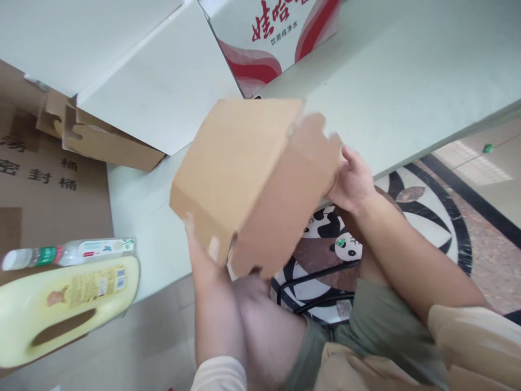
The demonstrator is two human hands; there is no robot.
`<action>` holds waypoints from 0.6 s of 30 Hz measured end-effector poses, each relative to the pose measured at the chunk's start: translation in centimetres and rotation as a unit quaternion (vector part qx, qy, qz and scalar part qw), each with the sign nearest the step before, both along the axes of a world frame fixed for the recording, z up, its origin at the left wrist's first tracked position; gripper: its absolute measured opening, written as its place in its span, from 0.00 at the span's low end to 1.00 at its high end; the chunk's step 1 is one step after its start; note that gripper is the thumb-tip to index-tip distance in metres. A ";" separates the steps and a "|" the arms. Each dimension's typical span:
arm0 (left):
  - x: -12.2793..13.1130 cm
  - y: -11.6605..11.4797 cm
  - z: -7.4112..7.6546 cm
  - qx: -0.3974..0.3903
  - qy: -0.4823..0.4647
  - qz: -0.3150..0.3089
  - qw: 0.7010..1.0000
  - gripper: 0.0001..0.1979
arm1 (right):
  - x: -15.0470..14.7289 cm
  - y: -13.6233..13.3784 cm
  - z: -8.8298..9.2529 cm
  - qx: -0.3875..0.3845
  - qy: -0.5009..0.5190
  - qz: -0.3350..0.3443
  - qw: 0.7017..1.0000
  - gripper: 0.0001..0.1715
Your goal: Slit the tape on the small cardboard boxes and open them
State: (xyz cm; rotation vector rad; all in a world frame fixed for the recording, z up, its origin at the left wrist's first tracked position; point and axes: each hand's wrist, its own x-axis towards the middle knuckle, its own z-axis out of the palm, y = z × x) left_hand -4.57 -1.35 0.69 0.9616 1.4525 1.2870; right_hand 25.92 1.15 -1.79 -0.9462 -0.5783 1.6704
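Observation:
A brown cardboard box [236, 163], partly folded and tilted, is held up over the table's front edge and my lap. My left hand [203, 255] grips its near left side, with most of the fingers hidden behind the cardboard. At the right end of the box, my right hand [353, 179] is closed on the edge of a notched flap [293, 190]. The box is a little blurred, and its inside cannot be seen.
Behind stand a white box [166, 81] over folded cardboard [109, 141] and a red-and-white printed carton [277, 43]. To the left are a clear bottle [89, 251], a yellow jug [69, 304] and a large brown carton [52, 201]. The pale table [407, 81] stretches right.

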 end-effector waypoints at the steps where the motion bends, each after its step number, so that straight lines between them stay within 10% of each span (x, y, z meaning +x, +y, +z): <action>1: -0.3 1.1 -0.4 0.027 -0.019 0.013 0.999 0.25 | -0.1 0.0 -0.1 0.005 0.000 0.007 1.000 0.32; 9: -1.6 4.0 -2.8 0.188 0.115 0.011 0.975 0.18 | -1.2 -0.5 -0.2 0.045 -0.037 0.031 0.998 0.34; 14: -1.5 3.4 -3.3 0.124 0.285 -0.119 0.943 0.10 | -1.0 0.1 -1.0 -0.041 -0.057 -0.050 0.996 0.20; 18: -1.6 4.0 -3.9 0.093 0.328 -0.042 0.939 0.14 | -1.0 0.0 -1.0 -0.020 -0.060 -0.043 0.997 0.20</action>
